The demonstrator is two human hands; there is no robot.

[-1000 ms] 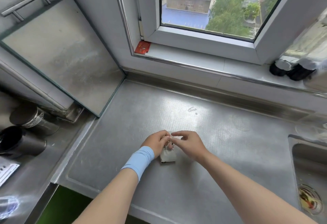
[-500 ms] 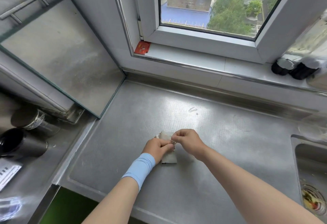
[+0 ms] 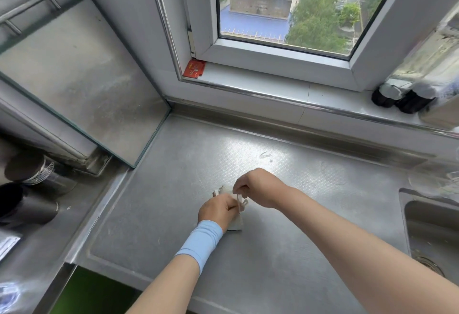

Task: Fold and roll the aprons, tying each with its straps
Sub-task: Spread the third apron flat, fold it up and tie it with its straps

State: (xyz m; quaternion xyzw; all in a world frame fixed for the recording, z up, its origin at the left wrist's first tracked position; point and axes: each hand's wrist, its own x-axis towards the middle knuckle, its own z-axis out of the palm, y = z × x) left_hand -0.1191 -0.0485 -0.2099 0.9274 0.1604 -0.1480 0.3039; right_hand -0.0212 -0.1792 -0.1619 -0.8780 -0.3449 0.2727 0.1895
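Note:
A small, pale, rolled apron bundle (image 3: pixel 236 223) lies on the steel counter (image 3: pixel 273 251), mostly covered by my hands. My left hand (image 3: pixel 217 210), with a light blue wristband, presses on the bundle and pinches a thin white strap (image 3: pixel 240 203). My right hand (image 3: pixel 259 187) sits just above and to the right, its fingertips pinching the same strap where it loops over the roll. The knot itself is too small to make out.
A sink (image 3: pixel 432 234) opens at the right edge. Dark metal cups (image 3: pixel 29 189) stand at the left. An angled glass-edged panel (image 3: pixel 74 77) leans at the back left. Dark bottles (image 3: pixel 402 97) and a red packet (image 3: pixel 195 69) rest on the windowsill.
My hands have drawn apart slightly, the right one lifting up and away with the strap. More of the roll's far end shows than a second ago.

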